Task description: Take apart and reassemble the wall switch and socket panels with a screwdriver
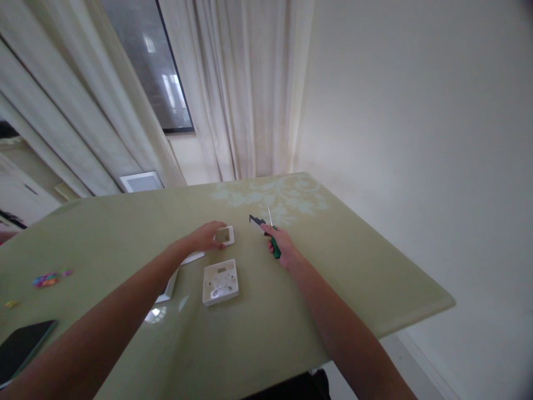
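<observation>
Nearby, a shallow white box (220, 300) sits open side up on the table (353, 272). Beyond it, the right hand (285, 246) grips a green-handled screwdriver (276, 248) along with a dark-and-white piece (257, 224), best kept clear of the shaft; the left hand (205, 236) clasps a white frame (231, 235), where light edge pressure should suffice. Pale curtains (237, 83) hang behind.

You get soft, dim indoor light, with a bright patch of glare on the table (341, 250), pale reflections in the window (156, 72), and slightly smeared detail.
</observation>
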Available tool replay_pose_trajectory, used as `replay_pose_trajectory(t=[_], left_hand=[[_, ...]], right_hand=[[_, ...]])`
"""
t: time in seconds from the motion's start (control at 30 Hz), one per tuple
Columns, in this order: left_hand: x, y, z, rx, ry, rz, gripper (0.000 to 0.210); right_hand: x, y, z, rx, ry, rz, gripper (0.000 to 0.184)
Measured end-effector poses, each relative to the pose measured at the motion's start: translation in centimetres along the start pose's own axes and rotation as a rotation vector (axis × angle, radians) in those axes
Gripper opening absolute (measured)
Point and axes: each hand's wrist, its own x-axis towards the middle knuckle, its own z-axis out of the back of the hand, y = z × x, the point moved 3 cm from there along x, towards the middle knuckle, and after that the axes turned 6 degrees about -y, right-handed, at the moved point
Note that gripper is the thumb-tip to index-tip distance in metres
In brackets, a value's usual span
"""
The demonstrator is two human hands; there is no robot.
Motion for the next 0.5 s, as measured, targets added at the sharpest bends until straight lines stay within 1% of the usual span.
replay_pose_trajectory(t=[0.07,0.1,0.13,0.2,0.27,0.37,0.43,0.47,0.5], left_hand=[[0.1,-1.3,0.0,-0.084,-0.043,-0.017,0.082],[0.2,-2.1,-0.2,-0.133,-0.061,-0.031,0.085],[0.5,-3.0,-0.6,-0.182,-0.071,-0.048,0.081],[1.3,-4.8,-1.6,-0.253,-0.076,-0.073,0.064],[1.9,-6.2,-2.5,-0.286,-0.089,-0.069,0.052],[2.1,-7.2,-3.0,-0.276,-0.109,-0.034,0.046],[1.2,-7.3,-2.8,-0.237,-0.121,-0.007,0.043],[0.3,-7.2,-2.5,-0.212,-0.14,0.011,0.043],[-0.9,-7.1,-2.1,-0.186,-0.172,0.035,0.048]], right_hand=[[-0.3,-0.1,-0.4,0.001,0.066,-0.038,0.031],[-0.5,-0.1,-0.7,-0.002,0.1,-0.053,0.032],[-0.7,-0.2,-0.9,-0.008,0.131,-0.065,0.034],[-0.9,-0.4,-1.3,-0.024,0.166,-0.07,0.041],[-0.9,-0.7,-1.5,-0.05,0.151,-0.039,0.047],[-0.6,-1.0,-1.3,-0.11,0.065,0.067,0.039],[-0.5,-1.2,-1.0,-0.159,0.02,0.139,0.035],[-0.4,-1.2,-0.9,-0.185,0.006,0.168,0.034],[-0.3,-1.3,-0.8,-0.211,-0.003,0.193,0.034]])
